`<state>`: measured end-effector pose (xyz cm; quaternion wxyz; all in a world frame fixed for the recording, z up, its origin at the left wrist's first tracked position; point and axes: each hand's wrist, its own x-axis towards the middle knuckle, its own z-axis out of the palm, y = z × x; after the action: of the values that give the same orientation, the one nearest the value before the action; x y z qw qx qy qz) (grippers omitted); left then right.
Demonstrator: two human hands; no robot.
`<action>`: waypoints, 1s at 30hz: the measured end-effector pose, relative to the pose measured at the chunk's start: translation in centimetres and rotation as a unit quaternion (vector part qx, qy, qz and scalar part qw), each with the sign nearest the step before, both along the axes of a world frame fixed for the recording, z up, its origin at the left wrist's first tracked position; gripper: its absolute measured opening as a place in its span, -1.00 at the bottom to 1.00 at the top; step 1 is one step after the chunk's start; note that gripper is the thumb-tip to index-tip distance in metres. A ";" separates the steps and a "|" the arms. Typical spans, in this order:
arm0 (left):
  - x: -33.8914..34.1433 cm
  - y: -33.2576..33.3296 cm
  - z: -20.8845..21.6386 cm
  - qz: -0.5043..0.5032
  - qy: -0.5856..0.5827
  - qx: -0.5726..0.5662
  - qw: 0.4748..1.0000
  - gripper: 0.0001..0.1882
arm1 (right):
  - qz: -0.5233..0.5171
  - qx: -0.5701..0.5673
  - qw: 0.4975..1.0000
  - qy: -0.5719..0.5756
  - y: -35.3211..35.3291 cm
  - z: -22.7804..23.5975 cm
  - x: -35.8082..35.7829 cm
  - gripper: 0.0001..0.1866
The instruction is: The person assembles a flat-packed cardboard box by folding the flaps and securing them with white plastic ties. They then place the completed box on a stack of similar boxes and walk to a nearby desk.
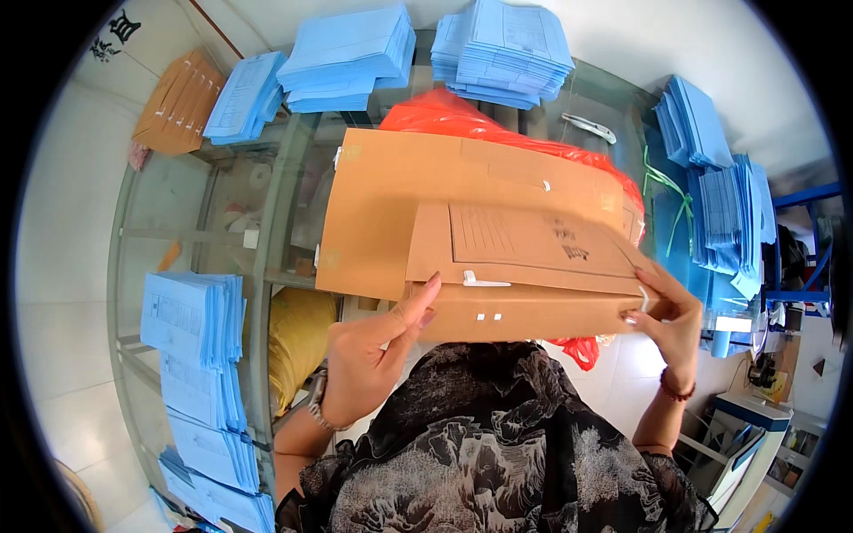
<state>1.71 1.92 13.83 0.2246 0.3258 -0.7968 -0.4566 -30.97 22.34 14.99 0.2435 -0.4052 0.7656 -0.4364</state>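
A brown cardboard file box (551,306) is held up in front of my chest. Its lid carries a printed frame and dark lettering, and a white plastic clasp sits along the front edge. My left hand (366,355) is closed at the box's near left corner, with its fingertips at the lid's edge. At the other end, my right hand (671,324) grips the right corner, fingers over the top and thumb on the front, beside a white clasp strip. Behind and partly beneath lies a larger brown cardboard piece (369,213) on the glass table.
Red plastic sheeting (435,114) lies behind the cardboard, near a utility knife (589,128). Stacks of blue folders (346,49) line the table's back, left and right sides. Brown file boxes (180,102) stand at the far left. Green string (680,200) trails at the right.
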 end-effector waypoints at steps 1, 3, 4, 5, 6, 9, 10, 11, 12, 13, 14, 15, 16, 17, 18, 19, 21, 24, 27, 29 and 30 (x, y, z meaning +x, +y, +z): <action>-0.3 -0.6 0.8 -0.008 -0.006 -0.002 1.000 -0.61 | 0.010 0.006 1.000 -0.019 0.1 1.0 -0.1 -0.38; -0.6 -1.4 1.3 0.003 0.006 0.012 1.000 -0.63 | -0.004 0.063 0.998 -0.013 -1.1 2.4 -0.3 -0.49; -1.0 -1.7 0.9 0.018 0.028 0.031 0.999 -0.64 | -0.014 0.100 0.995 -0.018 -1.7 2.7 -0.8 -0.51; -1.7 -2.3 0.6 0.029 0.055 0.050 0.997 -0.64 | -0.030 0.137 0.990 -0.019 -2.4 3.2 -1.2 -0.53; -2.3 -2.7 0.6 0.047 0.073 0.038 0.995 -0.65 | -0.030 0.154 0.988 0.014 -3.2 3.6 -1.2 -0.58; -3.0 -3.6 1.3 0.042 0.024 0.024 0.999 -0.67 | 0.063 0.117 0.967 0.219 -4.6 4.4 -1.5 -0.60; -3.1 -3.8 1.4 0.039 0.023 0.016 0.999 -0.68 | 0.080 0.099 0.951 0.282 -5.2 4.7 -1.1 -0.59; -2.9 -3.8 0.8 0.040 0.038 0.005 0.998 -0.70 | 0.104 0.081 0.931 0.339 -6.3 4.5 -0.2 -0.57; -2.9 -3.8 0.5 0.033 0.055 -0.003 0.998 -0.71 | 0.121 0.067 0.908 0.396 -7.1 4.5 1.1 -0.56; -3.0 -3.8 0.6 0.038 0.068 0.009 0.997 -0.72 | 0.138 0.053 0.880 0.451 -8.1 4.5 2.5 -0.54; -3.0 -3.7 0.5 0.045 0.077 0.021 0.996 -0.74 | 0.156 0.065 0.905 0.390 -9.6 3.6 4.1 -0.50; -3.2 -3.7 0.7 0.048 0.089 0.033 0.994 -0.76 | 0.170 0.080 0.925 0.330 -11.0 2.9 5.7 -0.46; -3.4 -3.9 0.7 0.046 0.093 0.033 0.994 -0.78 | 0.167 0.048 0.923 0.344 -12.1 2.5 7.0 -0.44; -3.6 -4.1 0.8 0.045 0.097 0.032 0.994 -0.80 | 0.166 0.015 0.919 0.357 -13.1 2.0 8.3 -0.43; -3.6 -4.2 0.8 0.049 0.098 0.032 0.993 -0.82 | 0.168 -0.018 0.915 0.368 -13.9 1.6 9.2 -0.42; -3.5 -4.4 0.7 0.050 0.096 0.034 0.994 -0.80 | 0.164 -0.021 0.917 0.362 -14.6 1.3 10.0 -0.43; -3.5 -4.7 0.8 0.047 0.092 0.043 0.994 -0.76 | 0.151 -0.022 0.924 0.351 -15.3 1.2 10.9 -0.44; -4.0 -3.7 0.9 0.142 0.079 0.138 0.977 -0.62 | 0.148 -0.001 0.921 0.359 -15.7 1.6 10.6 -0.47; -4.2 -3.1 0.2 0.163 0.161 0.167 0.959 -0.45 | 0.141 -0.023 0.922 0.360 -15.5 1.3 10.5 -0.49; -3.7 -2.3 -0.7 0.151 0.167 0.177 0.958 -0.40 | 0.136 -0.035 0.924 0.356 -15.5 1.1 10.4 -0.50; -3.4 -2.0 -1.2 0.148 0.169 0.181 0.958 -0.37 | 0.137 -0.031 0.925 0.354 -15.6 1.2 10.5 -0.51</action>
<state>-1.65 -0.12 12.64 0.3578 0.3932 -0.5943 -0.6035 -20.50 6.72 16.20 0.0015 -0.6413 0.7253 -0.2502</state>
